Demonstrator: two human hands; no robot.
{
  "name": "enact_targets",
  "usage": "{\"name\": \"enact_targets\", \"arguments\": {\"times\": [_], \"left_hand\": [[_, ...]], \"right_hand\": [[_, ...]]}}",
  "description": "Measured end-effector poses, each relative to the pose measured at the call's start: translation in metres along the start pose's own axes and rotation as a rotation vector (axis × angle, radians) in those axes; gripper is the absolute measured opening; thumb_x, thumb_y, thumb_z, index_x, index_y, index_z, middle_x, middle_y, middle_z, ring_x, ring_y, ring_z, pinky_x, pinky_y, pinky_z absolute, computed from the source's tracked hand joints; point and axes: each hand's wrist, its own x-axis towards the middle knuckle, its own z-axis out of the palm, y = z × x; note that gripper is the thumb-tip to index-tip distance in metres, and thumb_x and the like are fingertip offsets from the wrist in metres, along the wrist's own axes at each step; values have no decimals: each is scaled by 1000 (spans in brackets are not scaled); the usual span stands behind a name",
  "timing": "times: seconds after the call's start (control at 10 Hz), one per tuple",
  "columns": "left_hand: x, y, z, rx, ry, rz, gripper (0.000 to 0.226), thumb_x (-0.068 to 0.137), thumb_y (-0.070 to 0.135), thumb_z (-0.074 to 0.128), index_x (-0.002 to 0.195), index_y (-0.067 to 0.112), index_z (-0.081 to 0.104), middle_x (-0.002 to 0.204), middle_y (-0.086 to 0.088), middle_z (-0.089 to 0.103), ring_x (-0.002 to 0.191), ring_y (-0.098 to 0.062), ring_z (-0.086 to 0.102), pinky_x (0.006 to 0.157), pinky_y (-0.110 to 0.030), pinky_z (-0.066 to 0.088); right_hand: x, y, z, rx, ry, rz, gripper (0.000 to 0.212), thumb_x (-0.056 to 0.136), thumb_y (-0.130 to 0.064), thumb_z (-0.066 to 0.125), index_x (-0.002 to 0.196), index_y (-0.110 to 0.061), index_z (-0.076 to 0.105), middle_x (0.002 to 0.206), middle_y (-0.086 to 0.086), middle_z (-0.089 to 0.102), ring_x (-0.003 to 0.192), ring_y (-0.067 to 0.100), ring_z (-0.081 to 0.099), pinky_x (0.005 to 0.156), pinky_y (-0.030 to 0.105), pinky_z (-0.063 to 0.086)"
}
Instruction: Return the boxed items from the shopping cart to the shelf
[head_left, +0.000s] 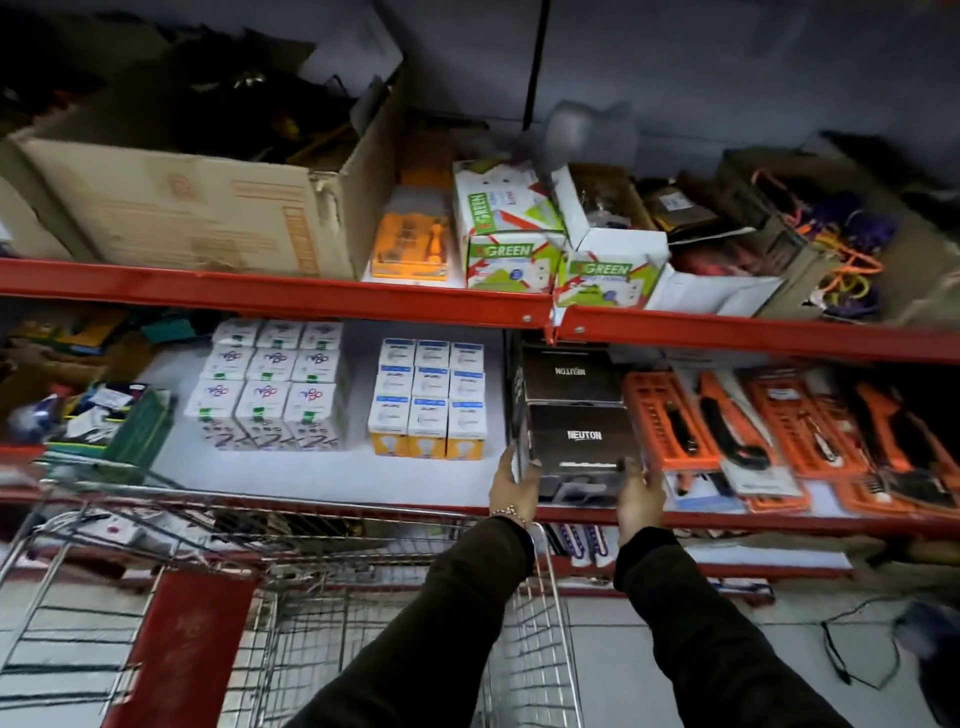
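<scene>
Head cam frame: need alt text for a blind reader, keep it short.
Both hands, left hand and right hand, grip the sides of a black Neuton box at the front of a red-edged middle shelf, over a wire shopping cart. Stacked bulb boxes sit left of it, orange tool packs right.

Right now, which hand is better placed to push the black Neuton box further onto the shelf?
Probably right. The right hand grips the black Neuton box's front right corner, nearer its front face. The left hand sits flatter along the left side, better for steadying.
</scene>
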Motion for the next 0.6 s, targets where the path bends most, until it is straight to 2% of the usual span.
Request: {"name": "enact_targets", "arguments": {"times": [0.1,0.2,0.3,0.4,0.5,0.6], "left_hand": [[10,2,11,101,28,44,52,101,25,50,150,17,36,149,-8,49,137,-27,47,112,-28,35],[15,4,18,128,75,61,52,101,23,50,150,16,38,148,-9,50,136,-26,48,111,-27,36],[15,0,21,154,89,77,52,101,26,49,151,18,37,148,-9,50,137,-27,48,110,-27,36],[13,0,20,180,73,90,53,101,29,48,152,21,34,150,-8,48,137,-27,47,112,-27,34],[15,0,17,222,54,94,53,102,30,46,152,21,33,150,-7,48,137,-27,47,113,-29,34],[10,6,14,200,49,145,53,102,27,46,152,17,33,152,-8,46,139,-28,44,117,-33,33]], "right_hand": [[12,0,-4,-17,-125,-31,39,99,-12,55,137,-8,53,121,11,60,126,37,55,97,31,40],[14,-2,-5,-28,-131,-51,39,97,-11,57,135,-11,55,121,13,62,112,27,57,93,26,37],[13,1,-6,-15,-136,-54,40,97,-12,56,138,-13,53,131,16,62,111,24,56,101,30,41],[9,-2,-7,-50,-119,-57,41,98,-15,56,139,-12,52,135,15,60,123,28,55,96,23,34],[8,-6,-8,-79,-120,-46,45,99,-18,56,143,-13,49,140,16,57,130,31,52,103,29,36],[0,-15,-12,-39,-67,-51,53,98,-23,57,148,-13,40,151,17,46,137,33,45,113,37,35]]}}
